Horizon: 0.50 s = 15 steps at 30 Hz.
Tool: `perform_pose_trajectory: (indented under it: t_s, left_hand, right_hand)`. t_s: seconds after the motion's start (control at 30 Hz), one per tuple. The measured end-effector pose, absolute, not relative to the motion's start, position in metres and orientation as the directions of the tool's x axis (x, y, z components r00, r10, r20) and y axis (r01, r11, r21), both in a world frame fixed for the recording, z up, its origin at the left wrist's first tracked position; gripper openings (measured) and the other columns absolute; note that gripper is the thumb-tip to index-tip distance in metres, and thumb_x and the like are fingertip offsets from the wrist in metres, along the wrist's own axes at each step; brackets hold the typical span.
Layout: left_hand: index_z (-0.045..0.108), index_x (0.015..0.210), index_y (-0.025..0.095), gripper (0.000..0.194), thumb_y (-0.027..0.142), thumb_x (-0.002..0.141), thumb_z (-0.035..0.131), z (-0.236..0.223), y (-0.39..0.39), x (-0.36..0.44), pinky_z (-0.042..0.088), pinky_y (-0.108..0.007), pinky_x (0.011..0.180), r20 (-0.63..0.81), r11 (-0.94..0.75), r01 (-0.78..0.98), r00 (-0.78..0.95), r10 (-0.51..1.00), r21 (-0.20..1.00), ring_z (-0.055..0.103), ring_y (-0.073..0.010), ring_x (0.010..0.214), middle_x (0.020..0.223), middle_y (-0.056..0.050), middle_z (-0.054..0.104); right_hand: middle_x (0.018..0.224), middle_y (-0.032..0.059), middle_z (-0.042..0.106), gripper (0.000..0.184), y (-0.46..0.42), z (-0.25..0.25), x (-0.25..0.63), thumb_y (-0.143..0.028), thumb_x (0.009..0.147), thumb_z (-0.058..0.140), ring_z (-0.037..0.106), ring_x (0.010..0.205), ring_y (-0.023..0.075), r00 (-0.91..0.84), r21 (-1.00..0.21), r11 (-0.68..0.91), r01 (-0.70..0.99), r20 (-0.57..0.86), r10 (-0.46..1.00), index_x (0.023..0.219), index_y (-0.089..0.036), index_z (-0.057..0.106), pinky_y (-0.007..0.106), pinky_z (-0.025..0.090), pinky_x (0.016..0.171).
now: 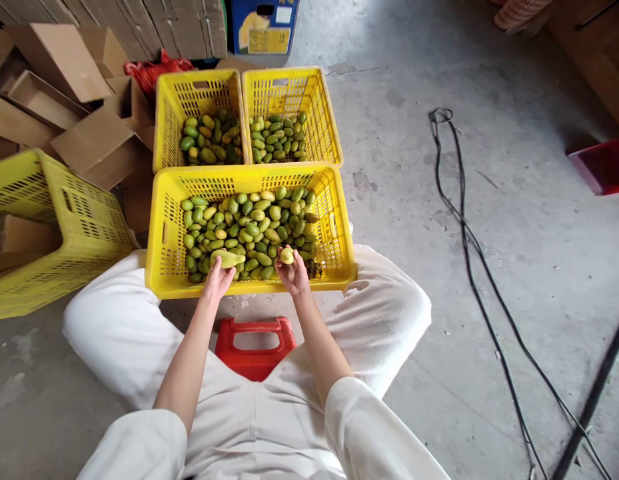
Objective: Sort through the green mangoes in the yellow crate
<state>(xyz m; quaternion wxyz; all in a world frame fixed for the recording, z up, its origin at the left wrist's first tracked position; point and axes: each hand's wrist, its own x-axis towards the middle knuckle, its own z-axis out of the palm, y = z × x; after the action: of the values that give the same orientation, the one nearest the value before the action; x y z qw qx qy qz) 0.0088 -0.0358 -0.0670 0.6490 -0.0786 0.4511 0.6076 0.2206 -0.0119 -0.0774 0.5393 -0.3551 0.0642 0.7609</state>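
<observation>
My left hand [220, 279] is closed around a long, pale yellow-green mango [228, 259] with a tapered end. In my right hand [295, 275] is a smaller, rounder yellow-green mango [286, 256], held up in the fingers. Both hands are over the near edge of a large yellow crate [250, 288]. Many small green and yellowish mangoes [249, 230] cover its bottom. Behind it stand two more yellow crates, the back left crate [198, 77] and the back right crate [284, 75], each with similar mangoes inside.
A yellow-green crate [89, 213] with cardboard inside stands at the left, by a pile of open cardboard boxes [94, 133]. Between my legs is a red plastic stool [254, 363]. Black cables [464, 227] run along the concrete floor at the right. A blue carton [264, 27] stands at the back.
</observation>
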Motion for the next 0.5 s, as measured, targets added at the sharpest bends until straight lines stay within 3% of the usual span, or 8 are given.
perform_pose_trajectory:
  t_s: [0.17, 0.3, 0.4, 0.5]
  left_hand:
    - [0.065, 0.122, 0.022, 0.038, 0.026, 0.085, 0.072, -0.061, -0.037, 0.006, 0.054, -0.025, 0.069, -0.697, 0.306, -0.856, -0.086, 0.712, 0.417, 0.062, -0.0117, 0.069, 0.081, 0.001, 0.065]
    - [0.063, 0.121, 0.021, 0.044, 0.017, 0.078, 0.07, -0.056, -0.038, 0.008, 0.055, -0.029, 0.078, -0.688, 0.351, -0.841, -0.035, 0.724, 0.412, 0.066, -0.0149, 0.082, 0.088, -0.001, 0.066]
    - [0.064, 0.11, 0.017, 0.033, 0.017, 0.078, 0.066, -0.053, -0.037, 0.009, 0.052, -0.025, 0.066, -0.696, 0.39, -0.834, 0.011, 0.718, 0.389, 0.063, -0.0138, 0.074, 0.087, -0.003, 0.065]
    - [0.062, 0.094, 0.014, 0.016, 0.024, 0.081, 0.064, -0.054, -0.036, 0.007, 0.045, -0.021, 0.052, -0.708, 0.405, -0.847, 0.05, 0.704, 0.343, 0.053, -0.0101, 0.059, 0.078, -0.003, 0.06]
  right_hand:
    - [0.095, 0.0032, 0.073, 0.035, -0.013, -0.073, 0.224, -0.026, 0.077, 0.054, 0.062, 0.071, 0.015, -0.218, -0.221, -0.422, -0.879, -0.602, 0.768, 0.11, -0.024, 0.067, 0.028, 0.057, 0.063]
    - [0.09, 0.0038, 0.072, 0.049, -0.013, -0.075, 0.227, -0.021, 0.07, 0.052, 0.066, 0.078, 0.0191, -0.226, -0.212, -0.435, -0.875, -0.617, 0.754, 0.117, -0.024, 0.065, 0.034, 0.06, 0.07]
    - [0.086, 0.0029, 0.071, 0.048, -0.013, -0.078, 0.227, -0.019, 0.07, 0.053, 0.067, 0.081, 0.0197, -0.214, -0.228, -0.434, -0.872, -0.62, 0.755, 0.117, -0.025, 0.064, 0.035, 0.06, 0.071]
    - [0.088, 0.0015, 0.071, 0.033, -0.013, -0.08, 0.225, -0.021, 0.077, 0.059, 0.067, 0.079, 0.0162, -0.173, -0.254, -0.398, -0.881, -0.611, 0.772, 0.109, -0.027, 0.063, 0.027, 0.057, 0.067]
